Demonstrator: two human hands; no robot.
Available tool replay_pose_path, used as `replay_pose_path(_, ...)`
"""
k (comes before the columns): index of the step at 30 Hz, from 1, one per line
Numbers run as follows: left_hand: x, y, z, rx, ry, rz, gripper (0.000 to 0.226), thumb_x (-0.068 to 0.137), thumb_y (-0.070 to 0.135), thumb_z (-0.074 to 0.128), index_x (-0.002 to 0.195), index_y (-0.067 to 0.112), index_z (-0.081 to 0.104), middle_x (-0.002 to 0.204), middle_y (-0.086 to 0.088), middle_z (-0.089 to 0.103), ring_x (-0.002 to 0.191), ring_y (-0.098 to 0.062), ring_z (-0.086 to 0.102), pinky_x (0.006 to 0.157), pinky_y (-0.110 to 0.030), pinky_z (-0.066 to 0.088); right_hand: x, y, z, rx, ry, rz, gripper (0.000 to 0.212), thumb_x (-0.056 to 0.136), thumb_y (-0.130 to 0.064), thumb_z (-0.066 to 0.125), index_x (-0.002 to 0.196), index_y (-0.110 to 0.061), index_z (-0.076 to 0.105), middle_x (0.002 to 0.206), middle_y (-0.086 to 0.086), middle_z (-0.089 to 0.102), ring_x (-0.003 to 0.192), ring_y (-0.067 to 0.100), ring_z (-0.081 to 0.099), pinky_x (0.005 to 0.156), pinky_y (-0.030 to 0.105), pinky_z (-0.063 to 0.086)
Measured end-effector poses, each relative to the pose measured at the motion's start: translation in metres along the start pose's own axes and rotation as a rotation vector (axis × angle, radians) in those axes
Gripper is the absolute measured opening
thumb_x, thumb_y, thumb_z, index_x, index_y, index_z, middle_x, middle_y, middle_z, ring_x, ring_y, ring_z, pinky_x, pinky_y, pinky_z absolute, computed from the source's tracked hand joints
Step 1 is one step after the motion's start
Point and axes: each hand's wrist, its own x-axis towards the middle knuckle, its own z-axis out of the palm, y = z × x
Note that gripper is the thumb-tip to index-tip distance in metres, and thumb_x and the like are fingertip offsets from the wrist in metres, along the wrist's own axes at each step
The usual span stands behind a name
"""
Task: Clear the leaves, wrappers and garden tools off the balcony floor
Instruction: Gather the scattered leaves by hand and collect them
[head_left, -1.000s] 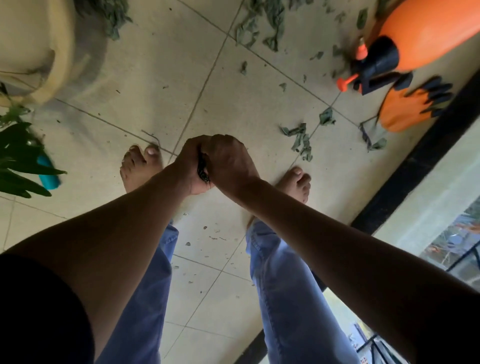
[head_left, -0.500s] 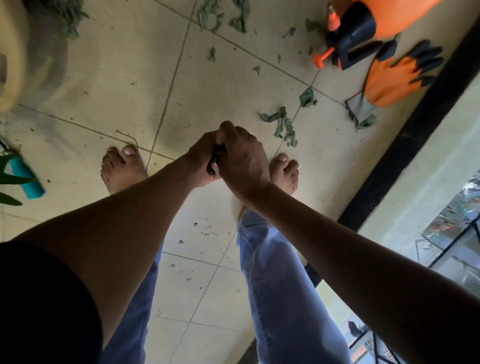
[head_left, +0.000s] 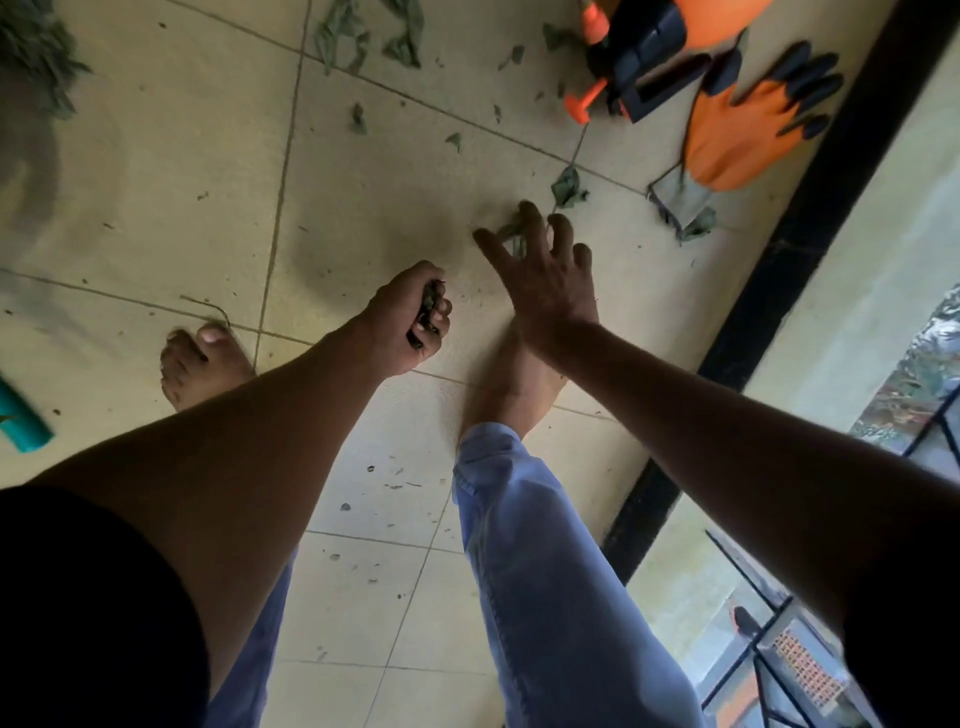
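- Legs (head_left: 545, 571): in blue jeans, at the bottom of the view; both feet bare on the tiled floor (head_left: 156, 171). The left foot (head_left: 200, 361) lies flat on a tile; the right foot (head_left: 511, 384) is partly covered by the right forearm.
- Left hand (head_left: 410, 322): fingers curled into a fist round a wad of dark leaves (head_left: 428, 312), which shows between fingers and palm. The hand is held above the floor, between the two feet.
- Right hand (head_left: 545, 275): fingers spread and slightly bent, palm down, holding nothing. Its fingertips are over a small clump of leaves (head_left: 511, 228) on the floor; contact cannot be confirmed.
- Teal handle (head_left: 21, 415): on the floor at the left edge, near the left foot; only part is in view.
- Single leaf (head_left: 569, 187): on the floor just beyond the right hand, next to a tile joint.
- Orange glove (head_left: 737, 135): flat on the floor by the black border strip (head_left: 810, 218), with dark fingertips pointing away. A grey wrapper (head_left: 680, 200) lies at its cuff.
- Sprayer (head_left: 654, 52): orange and black, on its side at the top edge, just beside the glove.
- Leaf scraps (head_left: 363, 36): scattered across the far tiles, well apart from both hands. A further pile (head_left: 36, 57) lies in the top-left corner, blurred.
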Motion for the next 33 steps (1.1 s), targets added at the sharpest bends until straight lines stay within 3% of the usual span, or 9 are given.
replay_pose_path(2, 0.003, 0.001, 0.001, 0.009, -0.006, 0.0, 0.032, 0.097, 0.03, 0.054, 0.066, 0.025, 0.05, 0.059, 0.008, 0.048, 0.045, -0.001, 0.04, 0.032, -0.012, 0.024, 0.006, 0.015, 0.009, -0.067, -0.062, -0.064, 0.111, 0.073, 0.007, 0.07, 0.157, -0.042, 0.016, 0.164, 0.017, 0.012, 0.143, 0.046, 0.024, 0.102, 0.055, 0.045)
replay_pose_path(4, 0.005, 0.002, -0.002, 0.014, -0.015, -0.001, 0.032, 0.096, 0.029, 0.055, 0.065, 0.025, 0.05, 0.059, 0.008, 0.048, 0.045, -0.001, 0.04, 0.032, -0.012, 0.024, 0.011, 0.023, 0.013, -0.073, -0.049, -0.097, 0.107, 0.073, 0.004, 0.072, 0.155, -0.04, 0.021, 0.16, 0.017, 0.021, 0.136, 0.044, 0.033, 0.095, 0.054, 0.05)
replay_pose_path(8, 0.009, -0.001, -0.006, 0.017, -0.023, -0.02, 0.033, 0.097, 0.031, 0.056, 0.065, 0.025, 0.05, 0.059, 0.008, 0.048, 0.045, -0.001, 0.04, 0.032, -0.012, 0.025, 0.019, 0.033, 0.012, -0.023, 0.044, -0.196, 0.067, 0.084, 0.003, 0.048, 0.147, -0.021, 0.047, 0.143, 0.018, 0.043, 0.119, 0.038, 0.046, 0.078, 0.046, 0.058)
replay_pose_path(10, 0.011, -0.002, -0.007, 0.018, -0.02, -0.032, 0.033, 0.097, 0.032, 0.056, 0.065, 0.025, 0.049, 0.059, 0.008, 0.047, 0.044, -0.002, 0.04, 0.031, -0.012, 0.024, 0.024, 0.036, 0.01, -0.004, 0.066, -0.257, 0.058, 0.085, -0.001, 0.035, 0.138, -0.012, 0.056, 0.133, 0.019, 0.048, 0.112, 0.038, 0.051, 0.069, 0.044, 0.058)
replay_pose_path(15, 0.012, -0.006, -0.006, 0.029, -0.001, -0.049, 0.034, 0.097, 0.033, 0.056, 0.064, 0.025, 0.05, 0.059, 0.008, 0.047, 0.045, -0.002, 0.04, 0.031, -0.012, 0.023, 0.04, 0.034, 0.005, 0.102, 0.03, -0.211, 0.03, 0.086, 0.013, 0.051, 0.108, -0.002, 0.066, 0.111, 0.018, 0.055, 0.095, 0.037, 0.06, 0.072, 0.042, 0.057)
replay_pose_path(20, 0.008, -0.003, -0.001, 0.033, -0.014, -0.064, 0.034, 0.095, 0.036, 0.057, 0.064, 0.025, 0.052, 0.061, 0.008, 0.047, 0.048, -0.002, 0.039, 0.032, -0.012, 0.023, 0.04, 0.009, -0.014, 0.616, 0.055, 0.064, 0.016, 0.087, 0.002, 0.067, 0.092, -0.009, 0.078, 0.096, 0.004, 0.07, 0.087, 0.021, 0.07, 0.077, 0.026, 0.054)
replay_pose_path(24, 0.005, 0.004, 0.004, 0.031, -0.013, -0.018, 0.033, 0.094, 0.035, 0.053, 0.064, 0.024, 0.057, 0.063, 0.007, 0.048, 0.048, -0.003, 0.042, 0.033, -0.011, 0.024, 0.025, -0.025, -0.04, 0.979, 0.114, 0.072, 0.012, 0.08, 0.0, 0.077, 0.084, -0.011, 0.079, 0.078, -0.003, 0.073, 0.071, 0.01, 0.072, 0.073, 0.037, 0.061)
replay_pose_path(27, 0.005, 0.01, 0.011, -0.028, -0.053, 0.045, 0.038, 0.094, 0.033, 0.048, 0.059, 0.024, 0.06, 0.058, 0.007, 0.051, 0.046, -0.005, 0.048, 0.036, -0.013, 0.03, 0.014, -0.046, -0.045, 0.859, 0.167, 0.037, 0.018, 0.079, -0.001, 0.07, 0.084, -0.015, 0.08, 0.083, -0.005, 0.074, 0.079, 0.011, 0.068, 0.077, 0.032, 0.056)
replay_pose_path(33, 0.009, 0.017, 0.009, -0.017, -0.049, 0.136, 0.036, 0.095, 0.043, 0.052, 0.069, 0.022, 0.066, 0.072, 0.004, 0.058, 0.069, -0.012, 0.057, 0.064, -0.025, 0.041, 0.013, -0.063, -0.043, 0.593, 0.099, -0.021, 0.034, 0.087, 0.002, 0.055, 0.099, -0.018, 0.08, 0.099, -0.002, 0.076, 0.097, 0.018, 0.064, 0.085, 0.032, 0.051)
